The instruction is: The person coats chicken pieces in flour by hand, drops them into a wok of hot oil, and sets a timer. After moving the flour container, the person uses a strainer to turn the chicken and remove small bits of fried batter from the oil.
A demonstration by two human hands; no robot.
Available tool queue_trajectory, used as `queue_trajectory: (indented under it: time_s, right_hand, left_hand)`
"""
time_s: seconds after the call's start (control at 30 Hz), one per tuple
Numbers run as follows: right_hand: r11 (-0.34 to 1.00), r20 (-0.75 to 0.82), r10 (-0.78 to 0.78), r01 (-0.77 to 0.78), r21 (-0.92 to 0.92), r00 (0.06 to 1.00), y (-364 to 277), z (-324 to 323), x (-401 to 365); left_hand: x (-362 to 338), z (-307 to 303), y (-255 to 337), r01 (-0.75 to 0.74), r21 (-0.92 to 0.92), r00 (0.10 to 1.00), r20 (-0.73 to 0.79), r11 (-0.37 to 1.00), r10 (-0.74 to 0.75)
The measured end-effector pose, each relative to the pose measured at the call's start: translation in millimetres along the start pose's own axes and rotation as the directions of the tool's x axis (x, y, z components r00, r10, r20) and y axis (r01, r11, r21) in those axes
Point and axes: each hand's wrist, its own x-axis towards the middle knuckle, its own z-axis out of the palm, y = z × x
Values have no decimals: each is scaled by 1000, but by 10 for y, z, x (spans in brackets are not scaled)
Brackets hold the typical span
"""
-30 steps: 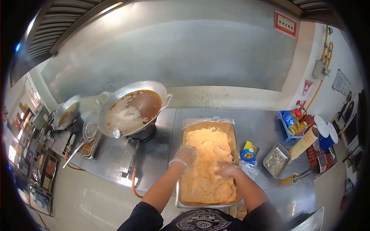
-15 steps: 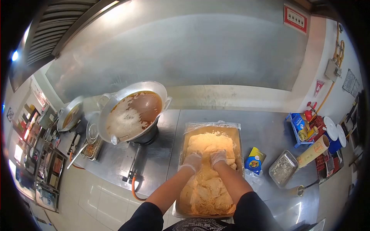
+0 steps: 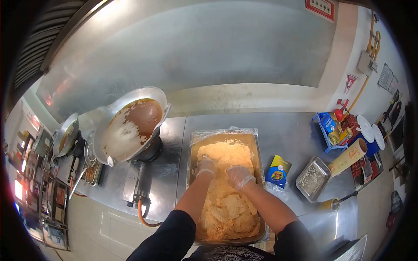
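Observation:
A deep metal tray (image 3: 260,174) holds a pale orange-yellow flour-like coating (image 3: 226,152), with lumpy coated pieces (image 3: 233,213) toward its near end. Both my hands wear clear plastic gloves and press down into this coating. My left hand (image 3: 206,167) works along the tray's left side, its fingertips partly sunk in. Near the middle right, my right hand (image 3: 240,176) bends down with its fingers buried. Whether either hand grips a piece is hidden. Clear plastic film (image 3: 224,132) covers the tray's far rim.
A large wok of oil (image 3: 146,114) with pale foam sits on a burner at left, a second wok (image 3: 66,135) beyond. To the right are a yellow-and-blue packet (image 3: 278,172), a small metal tray (image 3: 313,179), a film roll (image 3: 347,157) and a blue basket (image 3: 329,132).
The view has shifted, so the table sits further left and higher. My hands have moved apart a little; the right one has turned, its fingers pointing more to the left.

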Motion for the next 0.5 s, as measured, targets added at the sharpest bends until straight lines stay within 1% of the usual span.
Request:
queue_trajectory:
  time_s: [0.03,0.07,0.1,0.17,0.23,0.27,0.3,0.37,0.4,0.47,0.5]
  right_hand:
    - [999,-1,36,-36,13,999,-56,19,42]
    - [997,-1,73,-73,26,997,-93,49,75]
    - [995,-53,95,-93,44,994,-104,130,122]
    - [989,-151,136,-125,81,979,-122,294,208]
    - [987,-35,158,-158,12,987,-126,191,198]
    - [985,33,170,-169,-22,985,-149,191,153]
    - [987,62,157,-155,-37,986,-149,231,93]
    - [990,101,129,-123,-64,986,-116,259,-9]
    - [996,94,90,-87,-29,992,-106,309,-24]
    - [999,50,21,-22,23,999,-37,409,5]
    - [997,9,30,-31,72,1000,-35,373,-29]
  left_hand:
    - [3,0,6,21,-11,1000,-18,1000,-21]
    - [-290,-379,105,115,-88,993,-11,990,-116]
    - [-453,-632,150,208,-162,978,1,965,-211]
    - [-370,-515,128,214,-237,972,-46,948,-231]
    - [-444,-612,105,105,-185,982,-137,977,-131]
    - [-486,-644,56,-3,-86,982,-190,996,-13]
    - [-582,-746,17,-105,18,967,-231,994,106]
    - [-710,-940,-46,-154,-19,977,-153,988,149]
    - [-730,-1044,-63,-179,-39,977,-127,983,173]
    - [-722,-842,-104,-159,-111,965,-229,981,130]
    - [-665,-696,-100,-158,-147,954,-279,977,112]
